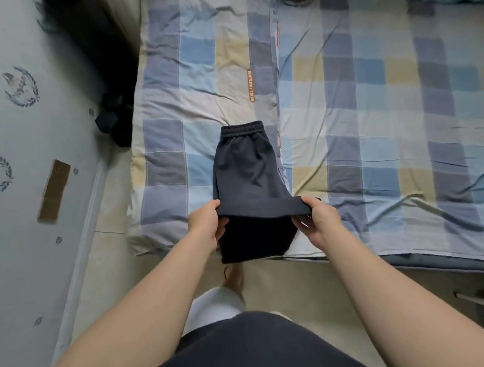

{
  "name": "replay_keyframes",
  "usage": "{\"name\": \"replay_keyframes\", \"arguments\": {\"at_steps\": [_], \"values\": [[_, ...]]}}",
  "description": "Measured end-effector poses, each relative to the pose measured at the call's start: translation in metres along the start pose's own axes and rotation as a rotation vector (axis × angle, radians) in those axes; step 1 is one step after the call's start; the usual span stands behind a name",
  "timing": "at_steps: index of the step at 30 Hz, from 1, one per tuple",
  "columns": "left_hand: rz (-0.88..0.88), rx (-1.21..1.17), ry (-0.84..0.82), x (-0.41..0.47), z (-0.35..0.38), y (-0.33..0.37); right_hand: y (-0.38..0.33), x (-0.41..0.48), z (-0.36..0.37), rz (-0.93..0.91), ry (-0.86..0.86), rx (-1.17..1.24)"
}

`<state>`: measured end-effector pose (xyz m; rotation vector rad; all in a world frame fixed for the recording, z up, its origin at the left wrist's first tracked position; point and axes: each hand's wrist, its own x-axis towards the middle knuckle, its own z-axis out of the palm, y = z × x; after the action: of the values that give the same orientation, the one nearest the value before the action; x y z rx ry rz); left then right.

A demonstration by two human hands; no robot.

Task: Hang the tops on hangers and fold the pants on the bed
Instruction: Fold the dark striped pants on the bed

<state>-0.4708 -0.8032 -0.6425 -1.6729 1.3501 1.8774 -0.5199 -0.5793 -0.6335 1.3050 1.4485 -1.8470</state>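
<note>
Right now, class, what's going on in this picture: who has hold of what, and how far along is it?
A person standing at the bed's edge is partway through folding a pair of dark pants. The left hand and the right hand each grip one side of the pants at a crease raised off the bed. The waistband end lies flat on the checked quilt, while the leg end hangs below the hands. The fold is not yet finished.

A home bedroom, bed [380, 121] with checked bedding, pillow [196, 75], patterned wallpaper [20, 90]
</note>
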Motion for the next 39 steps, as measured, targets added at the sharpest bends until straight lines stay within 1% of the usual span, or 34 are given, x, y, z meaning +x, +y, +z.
{"name": "replay_keyframes", "arguments": {"at_steps": [4, 9, 15, 18, 21, 23, 25, 27, 30, 32, 34, 36, 39], "values": [[-0.034, -0.032, -0.004, 0.046, 0.03, 0.064, -0.047, 0.045, 0.057, 0.021, -0.001, -0.015], [-0.048, -0.039, -0.007, 0.107, 0.072, 0.116, -0.092, 0.12, 0.11, 0.059, -0.014, -0.054], [0.007, 0.001, 0.013, 0.204, 0.124, 0.155, -0.124, 0.23, 0.168, 0.048, -0.055, -0.128], [0.035, 0.033, -0.025, 0.251, 0.137, 0.16, -0.124, 0.278, 0.188, 0.076, -0.128, -0.181], [0.055, 0.143, -0.076, 0.28, 0.141, 0.146, -0.11, 0.31, 0.184, 0.124, -0.232, -0.198], [0.103, 0.269, -0.068, 0.287, 0.139, 0.126, -0.094, 0.32, 0.168, 0.106, -0.274, -0.219], [0.162, 0.344, -0.054, 0.287, 0.134, 0.103, -0.076, 0.321, 0.147, 0.075, -0.283, -0.251], [0.199, 0.362, -0.046, 0.281, 0.124, 0.076, -0.057, 0.315, 0.121, 0.032, -0.257, -0.332], [0.253, 0.396, 0.005, 0.267, 0.106, 0.031, -0.022, 0.302, 0.081, -0.041, -0.131, -0.445], [0.305, 0.467, 0.058, 0.255, 0.093, 0.001, 0.003, 0.291, 0.055, -0.088, -0.052, -0.521], [0.338, 0.557, 0.125, 0.245, 0.079, -0.028, 0.029, 0.282, 0.031, -0.13, -0.01, -0.599], [0.343, 0.625, 0.193, 0.237, 0.065, -0.057, 0.053, 0.277, 0.008, -0.13, -0.022, -0.632], [0.306, 0.637, 0.239, 0.23, 0.049, -0.093, 0.085, 0.275, -0.019, -0.011, -0.098, -0.612]]}}
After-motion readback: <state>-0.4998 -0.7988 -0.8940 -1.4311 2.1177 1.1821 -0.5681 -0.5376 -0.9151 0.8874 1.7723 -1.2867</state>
